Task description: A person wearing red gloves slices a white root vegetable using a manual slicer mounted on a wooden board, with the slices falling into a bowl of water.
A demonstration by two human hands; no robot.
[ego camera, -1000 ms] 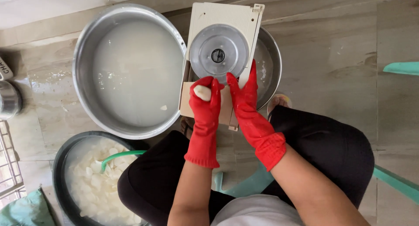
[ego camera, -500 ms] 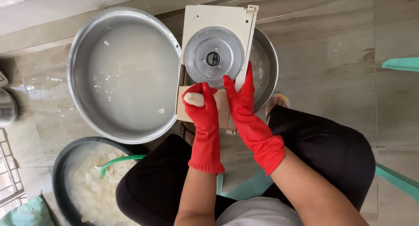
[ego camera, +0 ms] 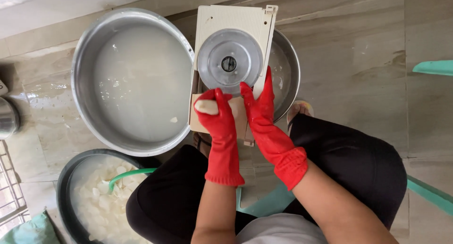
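Down at the left, a dark tub [ego camera: 66, 197] is sitting full of pale, wet slices, beside a wide steel basin [ego camera: 130, 81] of cloudy water. At centre, the left hand [ego camera: 219, 126], in a slick red rubber glove, is gripping a pale root chunk [ego camera: 206, 107] against the cream slicer [ego camera: 231, 60]; any slip could be carrying fingers into its round steel blade. The right hand [ego camera: 262, 112] is lying flat, steadying the frame.

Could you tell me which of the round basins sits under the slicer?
The small steel basin, half hidden behind the slicer. The big steel basin stands left of it; the dark basin holds white pieces.
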